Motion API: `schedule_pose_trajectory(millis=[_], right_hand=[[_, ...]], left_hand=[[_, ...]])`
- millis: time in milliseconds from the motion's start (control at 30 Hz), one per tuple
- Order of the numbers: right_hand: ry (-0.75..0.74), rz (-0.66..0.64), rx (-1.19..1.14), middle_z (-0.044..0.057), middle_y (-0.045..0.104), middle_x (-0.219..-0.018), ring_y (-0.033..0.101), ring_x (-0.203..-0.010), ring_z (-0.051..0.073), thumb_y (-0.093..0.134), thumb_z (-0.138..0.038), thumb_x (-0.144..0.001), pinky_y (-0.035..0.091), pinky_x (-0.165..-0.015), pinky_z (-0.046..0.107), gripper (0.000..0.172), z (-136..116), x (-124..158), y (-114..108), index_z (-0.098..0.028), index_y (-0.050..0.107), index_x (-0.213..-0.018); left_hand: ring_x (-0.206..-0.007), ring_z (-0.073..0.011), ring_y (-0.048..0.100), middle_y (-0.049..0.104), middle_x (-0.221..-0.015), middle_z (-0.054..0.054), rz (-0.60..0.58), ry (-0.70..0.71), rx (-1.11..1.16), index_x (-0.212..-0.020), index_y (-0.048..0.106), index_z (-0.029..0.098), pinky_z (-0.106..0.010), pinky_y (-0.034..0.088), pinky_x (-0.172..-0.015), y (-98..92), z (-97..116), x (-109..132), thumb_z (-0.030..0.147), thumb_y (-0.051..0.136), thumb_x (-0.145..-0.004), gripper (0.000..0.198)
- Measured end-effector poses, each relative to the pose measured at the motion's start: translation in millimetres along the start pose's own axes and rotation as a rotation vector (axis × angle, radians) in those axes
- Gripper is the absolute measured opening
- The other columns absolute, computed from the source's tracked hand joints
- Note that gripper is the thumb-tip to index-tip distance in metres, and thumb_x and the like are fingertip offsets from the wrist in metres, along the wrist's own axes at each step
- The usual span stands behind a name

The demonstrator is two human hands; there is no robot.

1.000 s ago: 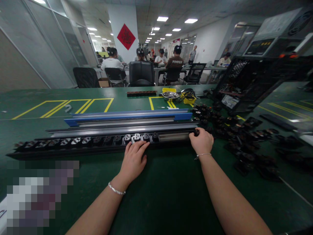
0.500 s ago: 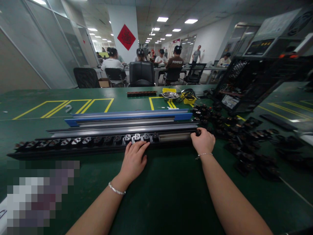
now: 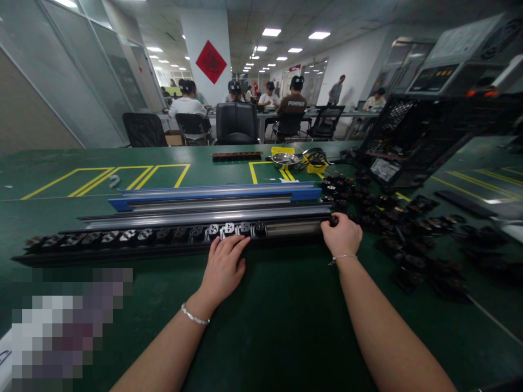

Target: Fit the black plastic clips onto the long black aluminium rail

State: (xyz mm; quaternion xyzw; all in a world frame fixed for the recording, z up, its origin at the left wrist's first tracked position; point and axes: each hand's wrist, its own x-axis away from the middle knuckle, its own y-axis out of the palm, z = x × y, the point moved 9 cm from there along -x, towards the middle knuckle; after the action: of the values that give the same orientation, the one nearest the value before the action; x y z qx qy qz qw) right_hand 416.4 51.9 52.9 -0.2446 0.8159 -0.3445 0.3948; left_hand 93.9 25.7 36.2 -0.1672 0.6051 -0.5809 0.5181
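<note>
A long black socket rail (image 3: 134,242) lies across the green table (image 3: 278,316), filled with several socket modules (image 3: 226,228) along its left and middle. My left hand (image 3: 224,267) rests flat on the rail's near edge, fingers spread, touching the modules. My right hand (image 3: 342,235) is closed around a small black socket part (image 3: 334,220) at the rail's right end. The stretch of rail between my hands holds no modules.
Silver and blue rails (image 3: 212,198) lie just behind the black one. A heap of black socket modules (image 3: 400,234) spreads to the right. A black crate (image 3: 412,139) stands at the right rear. A metal bowl (image 3: 285,158) and yellow box sit behind. People sit at far desks.
My right hand has crept slightly to the right along the rail's end. My left hand has stayed put. A person in the background has walked to the right.
</note>
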Motion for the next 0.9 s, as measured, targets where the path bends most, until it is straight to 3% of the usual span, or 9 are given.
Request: schedule_pose_trajectory(millis=[567, 900], right_hand=[[0.026, 0.024, 0.029, 0.011, 0.065, -0.089, 0.055, -0.088, 0.025, 0.049, -0.032, -0.071, 0.033, -0.093, 0.043, 0.037, 12, -6, -1, -0.015, 0.064, -0.100], [0.050, 0.033, 0.025, 0.011, 0.067, -0.100, 0.057, -0.090, 0.026, 0.052, -0.030, -0.072, 0.044, -0.080, 0.036, 0.037, 22, -11, -4, -0.015, 0.066, -0.103]], left_hand=[[-0.123, -0.0221, 0.046, 0.055, -0.130, -0.005, -0.009, -0.010, 0.016, -0.130, 0.046, 0.026, -0.050, 0.021, -0.111, 0.8, -1, 0, 0.017, 0.047, -0.082, 0.049], [-0.123, -0.0220, 0.046, 0.054, -0.130, -0.005, 0.000, -0.007, 0.020, -0.131, 0.046, 0.027, -0.051, 0.021, -0.111, 1.0, -1, 1, 0.017, 0.048, -0.081, 0.050]])
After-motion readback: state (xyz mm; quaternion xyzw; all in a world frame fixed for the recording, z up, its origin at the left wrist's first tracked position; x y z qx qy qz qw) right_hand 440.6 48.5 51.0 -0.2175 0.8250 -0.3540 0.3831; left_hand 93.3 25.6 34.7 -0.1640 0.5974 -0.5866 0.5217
